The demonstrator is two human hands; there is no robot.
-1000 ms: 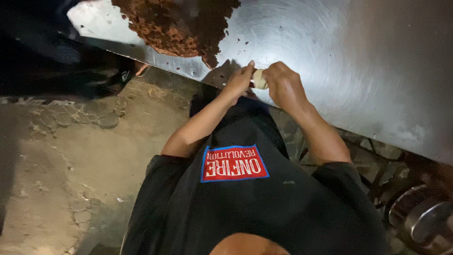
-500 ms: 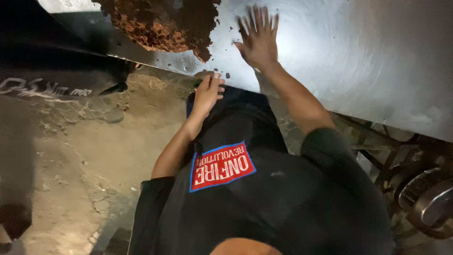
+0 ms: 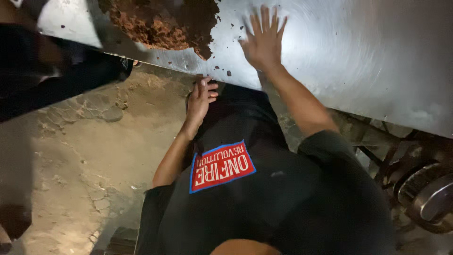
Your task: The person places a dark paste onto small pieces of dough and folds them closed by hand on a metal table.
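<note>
- The brown crumbly heap (image 3: 163,26) lies on the steel table top (image 3: 358,56), at the near edge and up to my left; loose crumbs (image 3: 222,71) are scattered from its lower corner toward me.
- My right hand (image 3: 263,40) lies flat on the bare steel just beside the heap, palm down, fingers spread wide and pointing away from me. It has hold of nothing, and it looks a little blurred.
- My left hand (image 3: 200,97) is lower, at the table's front edge right below the crumbs, fingers loosely curled against the edge. I can't tell whether anything small sits in it; nothing shows.
- As I read it, the step in hand is sweeping: the flat right palm is placed to brush the scattered bits along the steel, and the left waits at the edge like a catch.
- The next move, in my judgement, calls for a light flat stroke kept against the metal, drawn toward the heap or toward the left hand, without pushing crumbs over the edge onto the dirt floor (image 3: 80,160).
- Around me: my black shirt with its red and blue patch (image 3: 222,165), a dark shape at far left, and round metal parts (image 3: 432,200) under the table on my right.
</note>
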